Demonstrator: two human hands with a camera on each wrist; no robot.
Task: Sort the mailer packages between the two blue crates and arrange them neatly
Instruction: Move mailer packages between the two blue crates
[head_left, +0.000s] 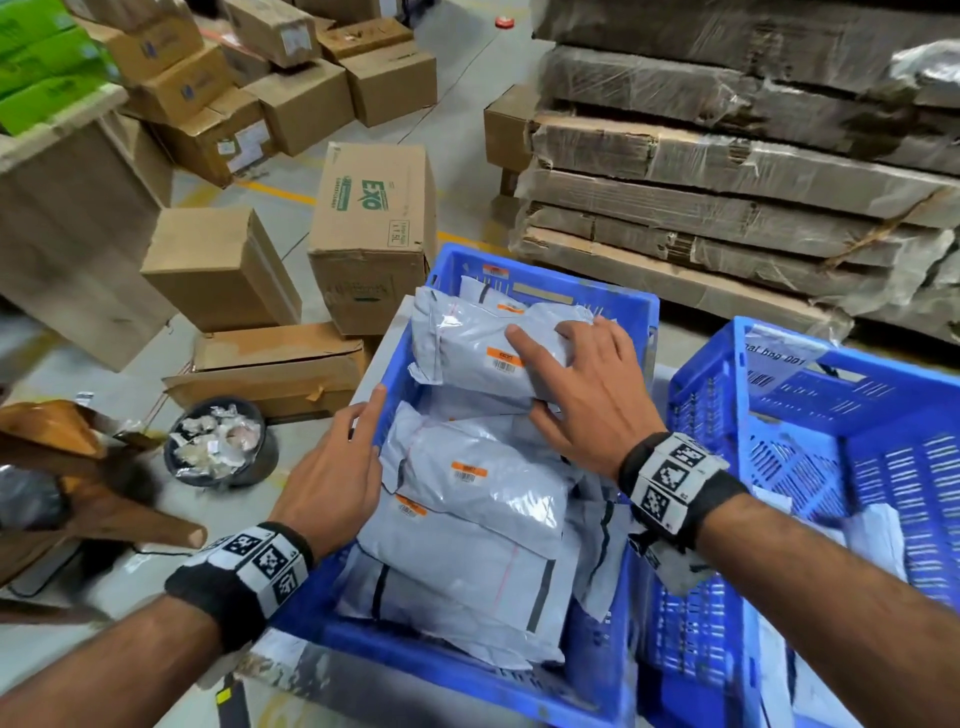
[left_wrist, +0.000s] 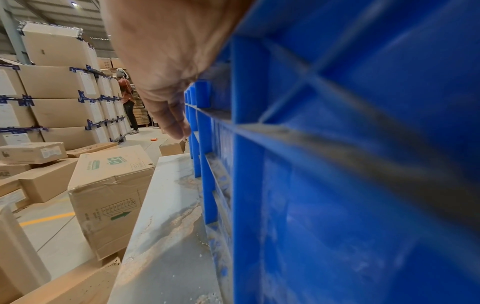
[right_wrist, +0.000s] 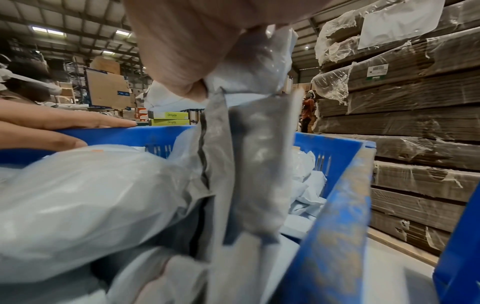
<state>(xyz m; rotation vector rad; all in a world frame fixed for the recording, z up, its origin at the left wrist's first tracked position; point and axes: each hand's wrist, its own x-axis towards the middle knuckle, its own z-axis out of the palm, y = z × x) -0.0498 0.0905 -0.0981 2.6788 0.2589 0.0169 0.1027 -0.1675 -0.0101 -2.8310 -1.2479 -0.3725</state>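
The left blue crate (head_left: 415, 670) in front of me is packed with several grey mailer packages (head_left: 483, 499) bearing orange labels. My right hand (head_left: 540, 374) grips the topmost mailer (head_left: 483, 338) near the crate's far end, fingers over it and thumb beneath. In the right wrist view that mailer (right_wrist: 259, 164) hangs from my right hand (right_wrist: 182, 51). My left hand (head_left: 376, 421) rests on the crate's left rim with straight fingers (right_wrist: 78, 123); they point down along the crate's outer wall (left_wrist: 337, 164). The right blue crate (head_left: 831, 415) holds a few mailers, mostly hidden by my right arm.
Both crates stand on a grey table (left_wrist: 166, 226). Cardboard boxes (head_left: 374, 234) crowd the floor to the left, with a black bucket of scraps (head_left: 218, 441) near the table. A wrapped stack of flattened cardboard (head_left: 727, 182) rises behind the crates. A person (left_wrist: 128, 98) stands far off.
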